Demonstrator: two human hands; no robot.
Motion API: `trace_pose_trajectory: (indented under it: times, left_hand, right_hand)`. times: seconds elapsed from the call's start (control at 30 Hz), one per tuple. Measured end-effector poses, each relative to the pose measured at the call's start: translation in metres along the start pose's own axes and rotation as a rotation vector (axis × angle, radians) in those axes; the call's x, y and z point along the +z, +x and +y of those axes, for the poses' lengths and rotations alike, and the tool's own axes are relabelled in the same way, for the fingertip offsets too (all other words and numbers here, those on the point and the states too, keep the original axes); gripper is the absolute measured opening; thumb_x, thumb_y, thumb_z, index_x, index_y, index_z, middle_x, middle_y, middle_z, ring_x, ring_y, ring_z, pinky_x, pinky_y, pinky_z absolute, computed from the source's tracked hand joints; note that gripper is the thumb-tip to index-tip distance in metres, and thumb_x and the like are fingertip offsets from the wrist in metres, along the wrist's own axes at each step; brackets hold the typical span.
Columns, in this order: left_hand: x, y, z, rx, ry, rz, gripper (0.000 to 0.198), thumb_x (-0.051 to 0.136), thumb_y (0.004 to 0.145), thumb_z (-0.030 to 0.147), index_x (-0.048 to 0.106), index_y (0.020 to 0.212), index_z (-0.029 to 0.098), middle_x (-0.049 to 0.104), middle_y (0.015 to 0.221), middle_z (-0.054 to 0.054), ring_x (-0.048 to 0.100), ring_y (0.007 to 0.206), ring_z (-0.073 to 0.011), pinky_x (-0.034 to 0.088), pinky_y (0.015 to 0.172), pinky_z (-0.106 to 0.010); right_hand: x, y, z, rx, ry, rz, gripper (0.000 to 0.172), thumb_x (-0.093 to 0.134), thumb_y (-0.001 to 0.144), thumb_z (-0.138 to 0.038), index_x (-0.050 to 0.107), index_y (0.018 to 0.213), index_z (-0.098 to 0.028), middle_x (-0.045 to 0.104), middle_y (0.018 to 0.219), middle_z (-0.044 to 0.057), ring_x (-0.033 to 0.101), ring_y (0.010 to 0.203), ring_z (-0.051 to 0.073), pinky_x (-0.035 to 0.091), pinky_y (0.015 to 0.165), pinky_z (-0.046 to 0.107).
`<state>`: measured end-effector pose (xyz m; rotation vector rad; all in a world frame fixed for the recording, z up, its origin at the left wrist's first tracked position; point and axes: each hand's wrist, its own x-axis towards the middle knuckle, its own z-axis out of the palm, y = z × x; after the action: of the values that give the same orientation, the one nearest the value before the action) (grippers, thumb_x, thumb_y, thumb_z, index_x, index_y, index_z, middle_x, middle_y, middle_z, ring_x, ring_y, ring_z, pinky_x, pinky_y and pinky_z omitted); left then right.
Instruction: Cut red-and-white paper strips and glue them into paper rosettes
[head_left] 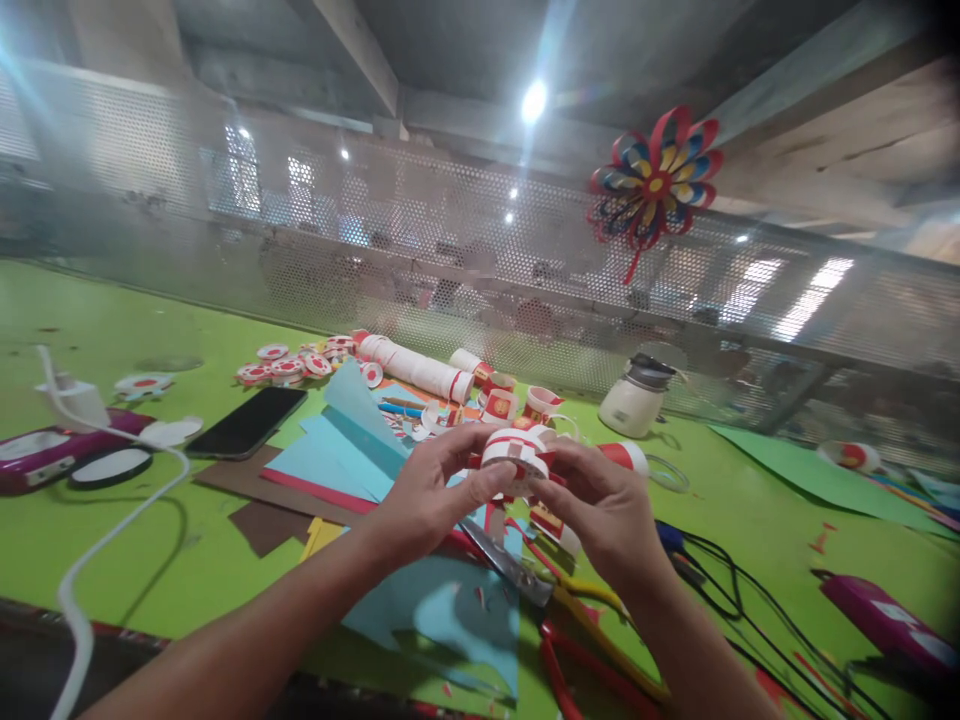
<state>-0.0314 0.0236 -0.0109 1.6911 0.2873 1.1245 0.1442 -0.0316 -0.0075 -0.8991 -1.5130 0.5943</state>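
Between my two hands is a small round paper piece, white with red parts, held up over the table. My left hand pinches its left side, thumb at the front. My right hand grips the right side with thumb and fingers. Below them lie scissors with yellow and red handles, their blades partly over blue paper. Cut pieces of red and white paper cups stand just behind my hands. A long stack of white cups lies farther back.
Several red and white paper discs are piled at the back left, near a black phone. A white cable crosses the left side. A cream jug stands behind; black cables and a purple device lie right.
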Motion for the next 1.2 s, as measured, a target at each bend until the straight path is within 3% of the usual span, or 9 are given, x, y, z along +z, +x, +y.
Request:
trace_pose_trajectory:
  times: [0.13, 0.43, 1.03, 1.2]
  left_hand:
    - [0.001, 0.002, 0.001, -0.014, 0.027, 0.058, 0.029, 0.061, 0.081, 0.032, 0.064, 0.106, 0.018, 0.066, 0.102, -0.008, 0.060, 0.093, -0.0183, 0.048, 0.083, -0.031]
    - [0.001, 0.002, 0.003, -0.070, -0.123, 0.034, 0.028, 0.063, 0.079, 0.028, 0.063, 0.105, 0.019, 0.067, 0.098, -0.006, 0.062, 0.089, -0.0165, 0.049, 0.082, -0.031]
    - [-0.003, 0.007, -0.001, -0.117, -0.074, 0.003, 0.020, 0.060, 0.082, 0.031, 0.065, 0.096, 0.017, 0.069, 0.088, -0.005, 0.062, 0.080, -0.0148, 0.048, 0.075, -0.028]
    - [-0.005, 0.006, -0.004, -0.057, -0.074, -0.048, 0.026, 0.060, 0.082, 0.030, 0.063, 0.105, 0.019, 0.067, 0.102, -0.006, 0.061, 0.092, -0.0160, 0.047, 0.081, -0.028]
  right_hand:
    - [-0.001, -0.002, 0.003, -0.047, -0.111, -0.013, 0.021, 0.072, 0.074, -0.019, 0.069, 0.093, -0.028, 0.067, 0.091, 0.001, 0.061, 0.085, 0.018, 0.051, 0.077, 0.034]
    - [-0.001, -0.005, 0.007, -0.089, -0.216, -0.025, 0.022, 0.070, 0.076, -0.018, 0.066, 0.096, -0.026, 0.065, 0.095, 0.005, 0.060, 0.089, 0.022, 0.049, 0.081, 0.043]
    - [0.005, -0.003, 0.000, -0.011, -0.084, -0.031, 0.012, 0.069, 0.076, -0.022, 0.069, 0.088, -0.023, 0.064, 0.080, 0.001, 0.059, 0.072, 0.015, 0.050, 0.068, 0.031]
    - [0.004, -0.003, -0.003, -0.042, -0.149, -0.052, 0.015, 0.068, 0.078, -0.024, 0.066, 0.093, -0.022, 0.065, 0.086, 0.004, 0.059, 0.074, 0.016, 0.049, 0.069, 0.033]
